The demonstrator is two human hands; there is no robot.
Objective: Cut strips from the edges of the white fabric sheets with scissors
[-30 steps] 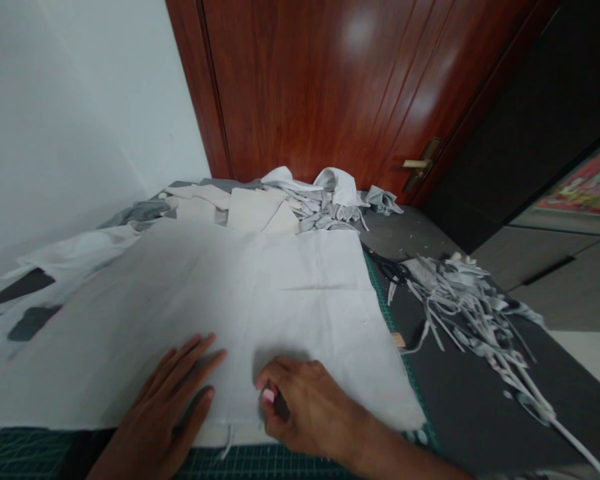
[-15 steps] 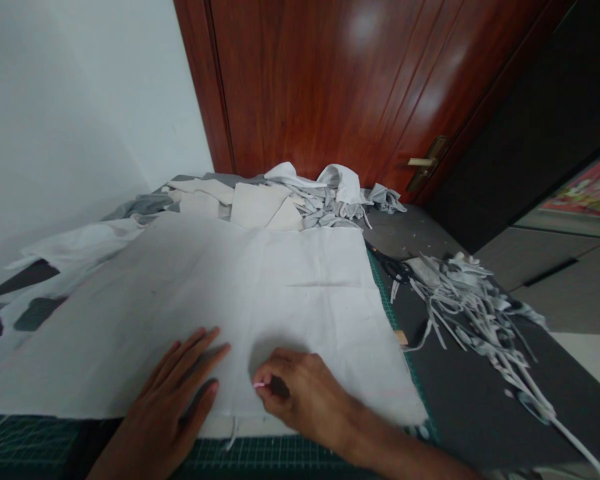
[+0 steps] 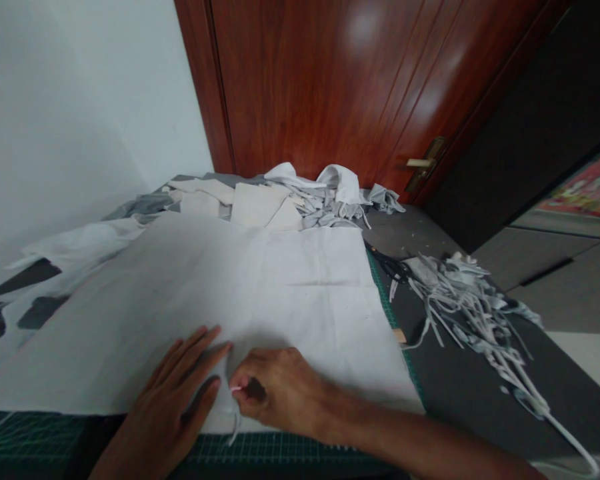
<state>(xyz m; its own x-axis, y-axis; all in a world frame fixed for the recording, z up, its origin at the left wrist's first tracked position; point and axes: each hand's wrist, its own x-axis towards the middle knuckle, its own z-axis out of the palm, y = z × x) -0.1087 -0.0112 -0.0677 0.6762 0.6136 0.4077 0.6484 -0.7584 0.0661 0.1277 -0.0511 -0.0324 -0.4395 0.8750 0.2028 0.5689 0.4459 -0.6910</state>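
A wide sheet of white fabric [image 3: 300, 307] lies spread over a green gridded cutting mat [image 3: 280, 450]. My left hand [image 3: 175, 393] rests flat on the fabric near its front edge, fingers stretched out and holding nothing. Just to its right, my right hand [image 3: 280, 393] pinches a small pink piece of chalk [image 3: 236, 389] between thumb and fingers, low against the cloth. Most of the chalk is hidden by the fingertips. A loose thread or narrow strip [image 3: 235, 428] hangs from the fabric's front edge, between the hands. Faint pink lines run along the cloth's left side.
Beige, white and grey cloth scraps [image 3: 265, 203] are heaped along the back, before a wooden door [image 3: 320, 87]. On the right, a tangle of grey and white strips [image 3: 470, 307] lies on the dark table [image 3: 460, 400], beside black-handled scissors [image 3: 393, 267].
My right hand has slid left across the fabric with the chalk, closer to my left hand. The left hand keeps its place.
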